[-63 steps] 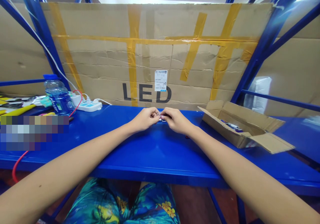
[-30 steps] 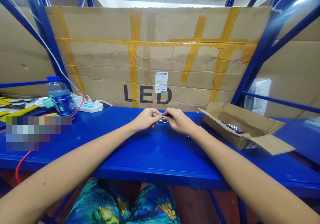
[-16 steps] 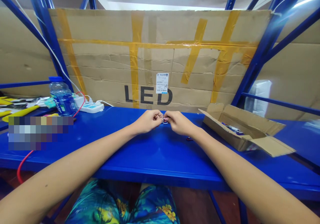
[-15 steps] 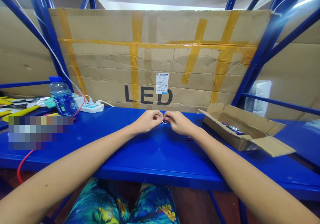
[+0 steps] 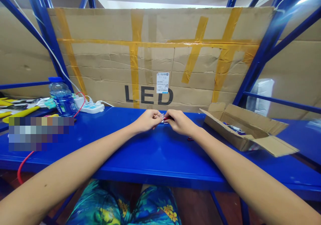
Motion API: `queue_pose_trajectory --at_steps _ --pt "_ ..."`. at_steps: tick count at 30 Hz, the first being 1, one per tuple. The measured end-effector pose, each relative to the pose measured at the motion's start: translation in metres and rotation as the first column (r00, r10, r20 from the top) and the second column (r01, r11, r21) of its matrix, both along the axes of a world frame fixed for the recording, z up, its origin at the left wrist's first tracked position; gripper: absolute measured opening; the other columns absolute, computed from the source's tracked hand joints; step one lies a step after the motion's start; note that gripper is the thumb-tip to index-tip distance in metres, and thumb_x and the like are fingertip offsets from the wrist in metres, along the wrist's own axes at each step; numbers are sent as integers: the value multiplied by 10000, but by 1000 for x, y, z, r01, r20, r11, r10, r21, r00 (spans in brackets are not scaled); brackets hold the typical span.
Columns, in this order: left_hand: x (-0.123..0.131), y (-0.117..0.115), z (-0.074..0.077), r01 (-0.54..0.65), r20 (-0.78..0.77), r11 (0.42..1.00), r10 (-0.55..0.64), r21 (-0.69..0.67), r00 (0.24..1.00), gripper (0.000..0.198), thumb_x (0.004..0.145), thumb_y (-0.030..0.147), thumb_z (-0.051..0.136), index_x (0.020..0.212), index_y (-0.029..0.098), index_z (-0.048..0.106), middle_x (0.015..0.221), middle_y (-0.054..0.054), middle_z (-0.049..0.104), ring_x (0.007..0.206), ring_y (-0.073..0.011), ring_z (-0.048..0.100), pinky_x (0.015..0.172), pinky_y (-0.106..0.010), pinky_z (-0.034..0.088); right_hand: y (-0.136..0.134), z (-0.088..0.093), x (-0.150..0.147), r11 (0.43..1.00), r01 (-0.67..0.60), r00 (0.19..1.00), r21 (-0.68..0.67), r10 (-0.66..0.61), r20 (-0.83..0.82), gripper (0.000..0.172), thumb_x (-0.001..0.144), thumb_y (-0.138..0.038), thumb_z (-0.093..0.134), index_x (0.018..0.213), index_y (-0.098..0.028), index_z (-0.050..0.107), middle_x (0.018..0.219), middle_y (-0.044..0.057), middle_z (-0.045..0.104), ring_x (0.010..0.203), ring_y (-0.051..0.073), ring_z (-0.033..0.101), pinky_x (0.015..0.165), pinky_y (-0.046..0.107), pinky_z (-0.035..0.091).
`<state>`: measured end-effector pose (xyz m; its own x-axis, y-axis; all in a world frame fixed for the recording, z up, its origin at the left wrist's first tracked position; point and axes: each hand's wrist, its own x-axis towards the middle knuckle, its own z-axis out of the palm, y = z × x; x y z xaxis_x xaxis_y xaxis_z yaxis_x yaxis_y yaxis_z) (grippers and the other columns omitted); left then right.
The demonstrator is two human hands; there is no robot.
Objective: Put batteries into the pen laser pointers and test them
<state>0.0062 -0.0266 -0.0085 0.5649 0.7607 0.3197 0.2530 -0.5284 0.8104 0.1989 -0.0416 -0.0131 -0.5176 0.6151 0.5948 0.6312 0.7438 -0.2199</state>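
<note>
My left hand (image 5: 150, 120) and my right hand (image 5: 180, 122) meet over the far middle of the blue table (image 5: 160, 151). Between the fingertips shows a small silvery, chain-like piece (image 5: 163, 119), pinched by my left thumb and finger. A small red part (image 5: 166, 118) pokes out of my right fingers, which are closed on it, at the edge of the silvery piece. Most of both things is covered by the fingers, so their kind cannot be made out. Beside my right wrist lies a small dark red thing (image 5: 190, 139).
On the right stands an open cardboard box (image 5: 220, 138) with some blue and metal items (image 5: 234, 128) inside. To the left are a bottle (image 5: 62, 99), a white power strip (image 5: 91, 108) and yellow-handled tools (image 5: 22, 113). A cardboard sheet (image 5: 107, 68) backs the table.
Both hands stay in nearly the same place. The fingers have shifted a little, and more of the silvery piece and the red part shows between them.
</note>
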Motion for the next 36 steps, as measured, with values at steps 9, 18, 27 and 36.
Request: queue_pose_trajectory --at_steps 9,18,27,36 --pt "0 -4 -1 -28 -77 983 43 184 996 84 786 236 545 755 157 544 525 65 469 458 -73 401 465 -207 294 -6 5 -2 995 -32 998 -99 38 57 183 866 -98 473 725 -159 572 674 36 611 612 132 484 615 263 337" --pt "-1 -1 -1 -4 -76 989 15 149 997 120 816 268 535 790 154 561 519 62 479 454 -83 426 460 -215 314 -3 5 2 991 -26 999 -134 22 -25 80 811 -203 596 857 -179 534 806 35 599 707 154 512 635 267 371" --pt "-1 -3 1 13 -29 996 -10 89 1000 144 818 294 551 804 152 566 500 66 464 433 -82 433 441 -211 314 -5 6 1 999 -11 999 -47 8 -53 75 842 -199 585 778 -177 552 762 43 617 692 159 532 633 272 374" --pt "0 -6 4 -37 -51 979 48 200 998 123 812 272 551 775 156 555 515 66 467 458 -80 415 471 -220 293 -10 7 -4 1000 -3 998 -21 4 66 161 907 -161 442 783 -166 545 766 67 606 695 168 518 651 288 368"
